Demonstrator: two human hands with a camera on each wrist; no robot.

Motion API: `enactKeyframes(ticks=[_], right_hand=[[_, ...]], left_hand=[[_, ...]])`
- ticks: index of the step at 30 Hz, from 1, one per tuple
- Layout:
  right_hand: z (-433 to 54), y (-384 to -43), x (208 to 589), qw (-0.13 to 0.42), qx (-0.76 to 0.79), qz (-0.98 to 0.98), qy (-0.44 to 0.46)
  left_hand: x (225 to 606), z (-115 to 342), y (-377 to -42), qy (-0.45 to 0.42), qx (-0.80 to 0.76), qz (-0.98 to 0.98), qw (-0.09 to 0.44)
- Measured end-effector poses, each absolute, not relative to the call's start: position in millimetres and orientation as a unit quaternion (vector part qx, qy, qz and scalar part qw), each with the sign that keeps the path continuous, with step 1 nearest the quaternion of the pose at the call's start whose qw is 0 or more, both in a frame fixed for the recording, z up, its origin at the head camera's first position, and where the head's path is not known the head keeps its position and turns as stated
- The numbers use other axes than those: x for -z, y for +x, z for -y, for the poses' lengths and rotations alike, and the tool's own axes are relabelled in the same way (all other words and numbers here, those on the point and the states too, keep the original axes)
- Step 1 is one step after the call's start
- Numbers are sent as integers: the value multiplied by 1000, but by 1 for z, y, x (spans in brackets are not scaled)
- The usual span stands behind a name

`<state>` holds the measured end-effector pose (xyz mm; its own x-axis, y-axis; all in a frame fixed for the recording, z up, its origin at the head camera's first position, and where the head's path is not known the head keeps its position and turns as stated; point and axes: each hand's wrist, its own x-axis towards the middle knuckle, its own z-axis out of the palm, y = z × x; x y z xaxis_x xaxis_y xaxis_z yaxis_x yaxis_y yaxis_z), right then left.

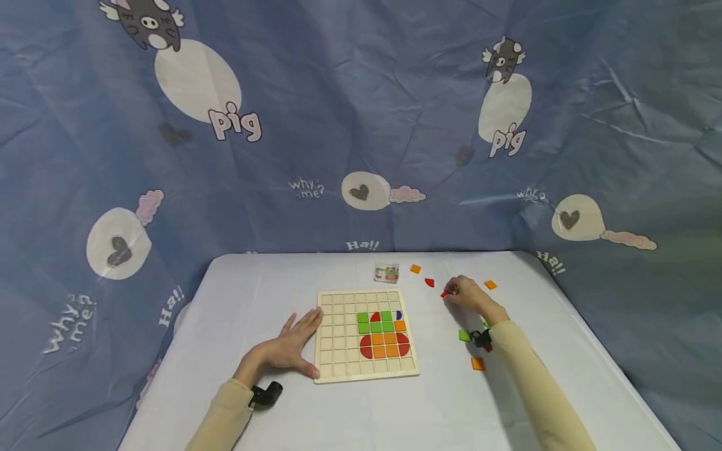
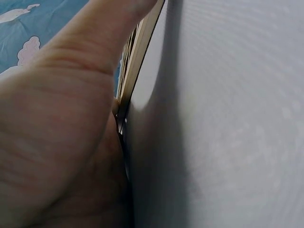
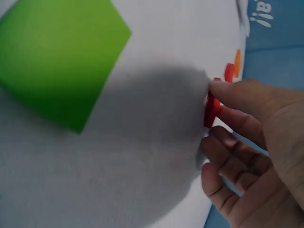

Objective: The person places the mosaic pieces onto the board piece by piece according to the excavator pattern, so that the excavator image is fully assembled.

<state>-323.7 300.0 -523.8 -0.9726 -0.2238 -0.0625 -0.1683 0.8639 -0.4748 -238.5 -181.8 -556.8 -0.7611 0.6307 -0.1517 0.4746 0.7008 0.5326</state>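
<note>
On the white counter, right of the wooden grid board, the right hand was extended, its grip pinching a red piece between thumb and forefinger, remaining fingers bent. The left hand lay splayed against the board's left edge, its grip relaxed, grasping nothing.

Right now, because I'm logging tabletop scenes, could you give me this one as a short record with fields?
left hand: fingers spread, touching the left edge of the wooden board
right hand: pinching a red piece
wooden board: gridded, partly filled
fill: green, red, orange and blue pieces, toward the board's right side
small picture card: beyond the board's far edge
loose nearby: orange square, red quarter-round, green piece, others
surface: white table
backdrop: blue cloth with pig prints
</note>
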Motion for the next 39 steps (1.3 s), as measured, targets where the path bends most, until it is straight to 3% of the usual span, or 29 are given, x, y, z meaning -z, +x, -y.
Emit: enactKeyframes(ticks=[8,13,18,25,30,39], right_hand=[[-289,-324,526,110,211,-971,-32],[-289,-322,528,112,202,-973,-22],[-295,-320,528,96,247,-962,-65],[-296,-319,527,120,264,-950,-117],[-296,-318,527,110,258,-956,-85],[-299,-314,530,61,267,-956,-109]], left_hand=[[554,185,-237,305,-234,-909,162],[554,185,-237,302,-238,-908,167],[557,185,-235,301,-234,-909,169],[556,187,-233,296,-239,-910,166],[554,186,-234,297,-237,-910,166],[554,182,-238,299,-236,-909,170]])
